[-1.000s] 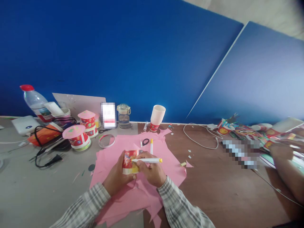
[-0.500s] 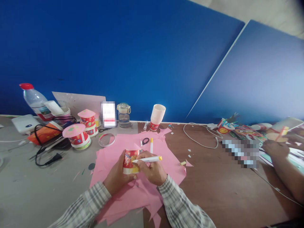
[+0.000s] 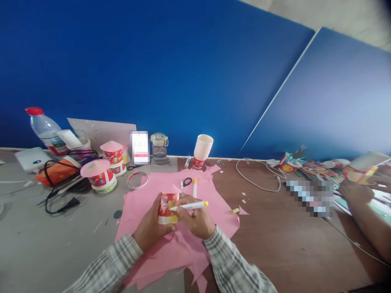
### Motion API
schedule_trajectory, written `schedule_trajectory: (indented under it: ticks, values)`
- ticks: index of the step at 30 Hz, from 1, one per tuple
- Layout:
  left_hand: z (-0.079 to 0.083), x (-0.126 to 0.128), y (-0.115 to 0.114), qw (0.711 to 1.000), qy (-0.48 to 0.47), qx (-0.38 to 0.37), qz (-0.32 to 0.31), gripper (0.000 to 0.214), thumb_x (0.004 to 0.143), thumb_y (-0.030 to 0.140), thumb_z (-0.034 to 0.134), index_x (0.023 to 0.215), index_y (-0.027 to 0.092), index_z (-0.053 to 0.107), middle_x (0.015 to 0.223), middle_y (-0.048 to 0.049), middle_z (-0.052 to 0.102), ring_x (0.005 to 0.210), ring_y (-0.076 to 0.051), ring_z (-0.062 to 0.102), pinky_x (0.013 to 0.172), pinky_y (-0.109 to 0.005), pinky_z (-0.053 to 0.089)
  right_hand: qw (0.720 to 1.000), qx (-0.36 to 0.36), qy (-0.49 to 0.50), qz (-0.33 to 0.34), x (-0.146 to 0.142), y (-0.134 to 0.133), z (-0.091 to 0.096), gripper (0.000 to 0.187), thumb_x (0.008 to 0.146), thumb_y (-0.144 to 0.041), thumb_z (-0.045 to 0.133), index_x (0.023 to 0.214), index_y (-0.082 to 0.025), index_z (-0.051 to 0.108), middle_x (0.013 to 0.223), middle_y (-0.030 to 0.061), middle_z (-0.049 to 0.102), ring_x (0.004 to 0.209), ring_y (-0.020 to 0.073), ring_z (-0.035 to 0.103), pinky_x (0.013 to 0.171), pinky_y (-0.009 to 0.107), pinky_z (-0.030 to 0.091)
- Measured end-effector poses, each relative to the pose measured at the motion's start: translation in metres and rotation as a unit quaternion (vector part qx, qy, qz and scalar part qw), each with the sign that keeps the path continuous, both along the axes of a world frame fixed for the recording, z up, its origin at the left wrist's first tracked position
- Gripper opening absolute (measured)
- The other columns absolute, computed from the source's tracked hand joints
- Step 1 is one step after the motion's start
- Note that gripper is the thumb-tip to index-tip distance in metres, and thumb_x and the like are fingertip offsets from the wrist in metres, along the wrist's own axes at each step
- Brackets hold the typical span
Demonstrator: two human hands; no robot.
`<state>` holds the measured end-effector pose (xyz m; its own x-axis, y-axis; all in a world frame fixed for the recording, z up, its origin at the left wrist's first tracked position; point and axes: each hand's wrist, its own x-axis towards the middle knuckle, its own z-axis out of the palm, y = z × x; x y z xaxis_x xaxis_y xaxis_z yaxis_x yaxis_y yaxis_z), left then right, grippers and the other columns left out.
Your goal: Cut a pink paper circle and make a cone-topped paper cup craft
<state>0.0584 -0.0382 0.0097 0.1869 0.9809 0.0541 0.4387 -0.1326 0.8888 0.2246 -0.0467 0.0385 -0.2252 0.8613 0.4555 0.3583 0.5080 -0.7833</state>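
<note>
My left hand (image 3: pixel 150 225) is wrapped round a red printed paper cup (image 3: pixel 166 204) with a pale band along its lower edge. Between the fingers of my right hand (image 3: pixel 195 219) is a white marker (image 3: pixel 194 206) with a yellow end; its tip meets the cup's side, where a yellow patch shows. Both hands are over layered pink paper (image 3: pixel 159 260). Just beyond them lie a marker cap or second yellow-ended marker (image 3: pixel 194 188) and small dark-handled scissors (image 3: pixel 187 182).
Behind the paper stand a stack of paper cups (image 3: pixel 203 148) and a water bottle (image 3: pixel 159 149). Cups with pink paper tops (image 3: pixel 97 171), cables and a plastic bottle (image 3: pixel 45 130) crowd the left. At right, another person's hand (image 3: pixel 356 191) works near a pile of coloured strips (image 3: pixel 324 171).
My hands, the cup and the marker stay almost in place, with only a slight shift of the marker. The other person's hands at right have moved a little.
</note>
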Motion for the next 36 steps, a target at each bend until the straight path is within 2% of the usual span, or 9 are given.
schedule_trajectory:
  ticks: [3,8,12,17,21,26,30,34,36]
  values:
    - [-0.0022,-0.001,0.0008,1.0,-0.011,-0.012,-0.002,0.108,0.037,0.036,0.072,0.124,0.011,0.014,0.099,-0.0169,0.061,0.076,-0.032,0.057,0.065,-0.044,0.047,0.999,0.004,-0.026,0.031,0.0005,-0.0005,0.0022,0.009,0.077,-0.017,0.059,0.072,-0.022,0.064,0.066,-0.0008,0.065,0.064,0.0163,0.062,0.061,0.024,0.048]
    - [-0.0046,-0.0022,0.0013,1.0,-0.011,0.003,-0.009,0.105,0.038,0.037,0.072,0.124,0.013,0.015,0.099,-0.0166,0.061,0.073,-0.031,0.058,0.063,-0.044,0.048,1.0,0.003,-0.004,-0.008,0.0006,0.0,-0.001,0.008,0.079,-0.02,0.056,0.079,-0.021,0.064,0.072,0.0012,0.066,0.063,0.0162,0.063,0.06,0.025,0.049]
    - [-0.0037,-0.0021,0.002,1.0,-0.012,0.002,0.005,0.104,0.036,0.036,0.072,0.122,0.011,0.019,0.102,-0.0179,0.059,0.083,-0.032,0.056,0.069,-0.044,0.046,0.998,-0.014,-0.04,0.043,0.001,-0.0002,-0.0016,0.009,0.074,-0.015,0.061,0.069,-0.021,0.065,0.067,0.0,0.066,0.065,0.0169,0.063,0.06,0.024,0.049]
    - [-0.0071,-0.0036,0.0036,0.999,-0.036,0.013,-0.007,0.101,0.04,0.034,0.071,0.123,0.015,0.018,0.097,-0.0138,0.062,0.075,-0.03,0.058,0.064,-0.043,0.048,1.0,0.002,-0.012,0.008,0.0009,0.0002,-0.0005,0.009,0.08,-0.02,0.057,0.082,-0.022,0.065,0.076,0.0023,0.068,0.067,0.0169,0.065,0.062,0.024,0.051]
    - [-0.0066,-0.0039,0.0033,0.999,-0.034,0.019,-0.002,0.102,0.039,0.034,0.071,0.123,0.013,0.018,0.101,-0.0153,0.061,0.082,-0.031,0.056,0.068,-0.043,0.047,0.997,-0.024,-0.036,0.06,0.0006,0.0,0.001,0.008,0.077,-0.017,0.061,0.073,-0.022,0.066,0.07,0.0002,0.067,0.067,0.0165,0.065,0.062,0.023,0.051]
    - [-0.0017,-0.0028,0.0024,0.999,-0.034,0.015,-0.003,0.102,0.038,0.033,0.072,0.123,0.01,0.019,0.099,-0.0162,0.062,0.077,-0.03,0.058,0.065,-0.042,0.048,1.0,-0.012,-0.009,0.01,-0.0001,-0.0003,0.0026,0.008,0.08,-0.02,0.059,0.081,-0.021,0.066,0.076,0.0021,0.069,0.069,0.0173,0.065,0.064,0.024,0.052]
    - [-0.0021,-0.0028,0.0029,0.999,-0.034,0.013,0.0,0.103,0.037,0.032,0.073,0.123,0.012,0.019,0.101,-0.0155,0.06,0.082,-0.03,0.056,0.069,-0.042,0.047,0.997,-0.026,-0.029,0.073,-0.0006,-0.0006,0.0021,0.01,0.078,-0.016,0.061,0.077,-0.024,0.067,0.071,-0.0003,0.068,0.067,0.0164,0.065,0.062,0.023,0.051]
    - [-0.0038,-0.0038,0.003,1.0,-0.028,0.014,0.003,0.102,0.039,0.034,0.072,0.123,0.013,0.019,0.099,-0.0157,0.062,0.079,-0.031,0.058,0.067,-0.044,0.047,0.999,-0.014,-0.017,0.025,-0.0003,-0.0001,0.0011,0.009,0.081,-0.02,0.058,0.085,-0.022,0.066,0.078,0.0021,0.07,0.069,0.017,0.066,0.063,0.023,0.052]
    - [-0.0044,-0.0041,0.0029,1.0,-0.021,0.013,0.005,0.103,0.038,0.034,0.072,0.123,0.013,0.018,0.099,-0.0162,0.062,0.079,-0.031,0.058,0.067,-0.045,0.048,0.999,0.0,-0.034,0.025,-0.0005,-0.0003,0.002,0.008,0.08,-0.019,0.059,0.082,-0.022,0.066,0.077,0.0019,0.07,0.071,0.0175,0.066,0.066,0.024,0.052]
